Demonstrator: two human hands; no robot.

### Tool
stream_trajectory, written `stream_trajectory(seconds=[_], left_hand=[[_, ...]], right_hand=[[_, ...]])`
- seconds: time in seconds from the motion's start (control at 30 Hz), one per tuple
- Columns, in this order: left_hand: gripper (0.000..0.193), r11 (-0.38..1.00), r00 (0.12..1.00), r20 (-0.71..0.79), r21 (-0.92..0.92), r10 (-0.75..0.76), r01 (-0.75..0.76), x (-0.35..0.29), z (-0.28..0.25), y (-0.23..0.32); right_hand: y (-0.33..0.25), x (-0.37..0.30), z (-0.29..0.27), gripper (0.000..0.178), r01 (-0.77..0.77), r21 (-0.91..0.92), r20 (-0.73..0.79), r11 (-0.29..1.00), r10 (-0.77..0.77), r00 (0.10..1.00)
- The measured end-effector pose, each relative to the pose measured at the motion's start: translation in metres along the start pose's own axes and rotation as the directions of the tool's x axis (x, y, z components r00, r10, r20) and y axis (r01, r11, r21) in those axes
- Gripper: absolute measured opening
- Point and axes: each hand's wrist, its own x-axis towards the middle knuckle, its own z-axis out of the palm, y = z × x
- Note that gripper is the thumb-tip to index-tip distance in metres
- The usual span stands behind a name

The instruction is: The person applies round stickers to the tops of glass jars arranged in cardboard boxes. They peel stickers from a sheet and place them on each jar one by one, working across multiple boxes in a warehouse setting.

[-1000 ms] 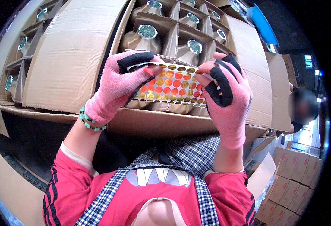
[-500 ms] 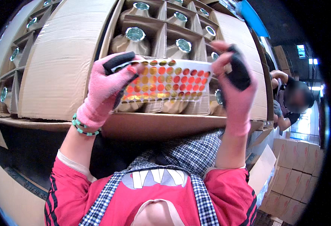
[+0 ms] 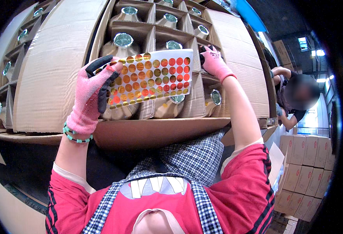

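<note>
My left hand [image 3: 95, 87], in a pink glove with black fingers, pinches the left end of a white sheet of round stickers [image 3: 152, 76]. Rows of shiny gold and orange-red dots cover it. The sheet is tilted above a divided carton [image 3: 167, 126] of gold-brown bottles with clear greenish mouths, such as the near bottle [image 3: 122, 43]. At the carton's right column, my right hand [image 3: 214, 64] reaches down into a compartment with its fingers bent. Whatever they touch there is hidden. Just nearer, another bottle [image 3: 215, 99] has a small yellow spot on its shoulder.
Open carton flaps [image 3: 54, 70] lie on both sides of the compartments. More bottles [image 3: 7, 68] stand in a carton at the far left. On the right a co-worker [image 3: 288, 93] bends over, with stacked brown boxes [image 3: 304, 167] nearby.
My right hand has moved away from the sheet's right end and down into a right-hand compartment. My left hand and the sheet have shifted left, and the whole view has shifted slightly.
</note>
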Motion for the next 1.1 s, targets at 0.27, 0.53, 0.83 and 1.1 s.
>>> stream_trajectory(seconds=[0.27,0.53,0.83,1.1], left_hand=[[0.029,0.997,0.997,0.072,-0.069,0.026,-0.021,-0.003,0.004,-0.002],[0.023,0.997,0.985,0.165,0.048,0.047,-0.056,-0.008,0.003,0.004],[0.018,0.982,0.957,0.245,0.071,0.153,-0.175,-0.008,0.007,0.0],[0.019,0.994,0.975,0.212,0.064,0.07,-0.085,-0.007,0.008,0.004]], right_hand=[[0.001,-0.026,-0.038,0.019,0.051,0.374,-0.616,0.926,0.207,0.76],[-0.127,-0.09,-0.147,0.022,0.507,0.243,-0.612,0.827,-0.275,0.742],[-0.129,-0.088,-0.143,0.013,0.407,0.432,-0.427,0.805,-0.215,0.878],[-0.133,-0.082,-0.138,0.017,0.554,0.348,-0.579,0.756,-0.291,0.762]])
